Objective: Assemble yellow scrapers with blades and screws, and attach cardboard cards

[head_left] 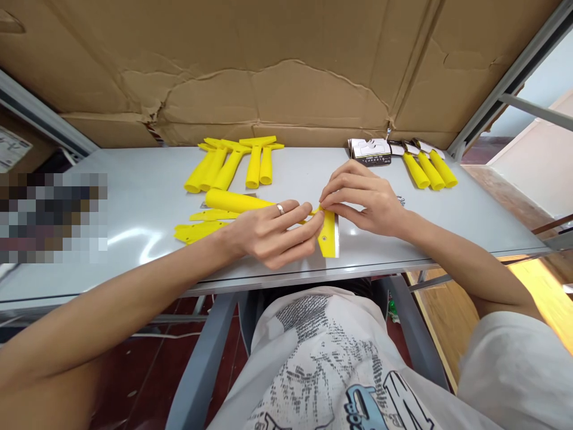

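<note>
A yellow scraper (330, 237) with a tube-like handle lies sideways above the table's front part, its head with a pale blade edge at the right. My left hand (280, 233), a ring on one finger, is wrapped round the handle near the head. The fingers of my right hand (362, 197) pinch together at the top of the head, where a screw shows lower down. What the right fingertips hold is too small to make out. Flat yellow plates (199, 231) lie left of my left hand, under the handle.
Several yellow handles (230, 170) stand in a group at the back left. Back right are yellow-handled scrapers (423, 170) with black and white covers, beside a stack of printed cards (370, 151). Cardboard (268, 71) walls the back of the grey table (465, 221).
</note>
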The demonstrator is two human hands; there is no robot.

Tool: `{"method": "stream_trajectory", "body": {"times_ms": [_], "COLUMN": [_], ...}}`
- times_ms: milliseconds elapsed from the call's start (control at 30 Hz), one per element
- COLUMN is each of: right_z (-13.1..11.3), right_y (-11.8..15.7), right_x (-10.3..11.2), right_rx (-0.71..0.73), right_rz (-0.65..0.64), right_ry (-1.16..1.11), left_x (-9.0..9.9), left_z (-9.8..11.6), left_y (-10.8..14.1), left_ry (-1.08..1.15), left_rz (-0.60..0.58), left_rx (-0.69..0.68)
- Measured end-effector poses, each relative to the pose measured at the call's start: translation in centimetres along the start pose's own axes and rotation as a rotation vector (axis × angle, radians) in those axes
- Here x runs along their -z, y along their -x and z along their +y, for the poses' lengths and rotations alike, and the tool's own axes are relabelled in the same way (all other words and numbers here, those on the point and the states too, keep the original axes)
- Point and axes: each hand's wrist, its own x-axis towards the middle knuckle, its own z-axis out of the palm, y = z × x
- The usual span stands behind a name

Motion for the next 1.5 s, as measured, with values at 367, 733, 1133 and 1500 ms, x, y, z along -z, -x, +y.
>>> {"method": "stream_trajectory", "body": {"times_ms": [367,733,1133,1500], "right_z": [0.7,0.2,0.2,1.1], "right_y": [0.3,1.0,1.2,0.2], "right_x": [1.2,-0.6,-1.1,1.3], "right_rx": [-0.092,0.069,0.135,-0.062], "right_rz": [-0.093,0.115,0.174,0.116], "right_ry": [-0.242,0.096,0.167,0.167], "left_x": [-1.0,1.0,1.2,-1.4], "left_z": [-0.1,-0.8,-0.9,0.6], "left_y": [1.6,-0.6,-1.4,1.3], "left_ry": [0.082,0.577,0.689,0.182], "left_rz": [0.238,-0.171,-0.263,0.256], "left_rx": [0.356,0.372,0.466,0.367]}}
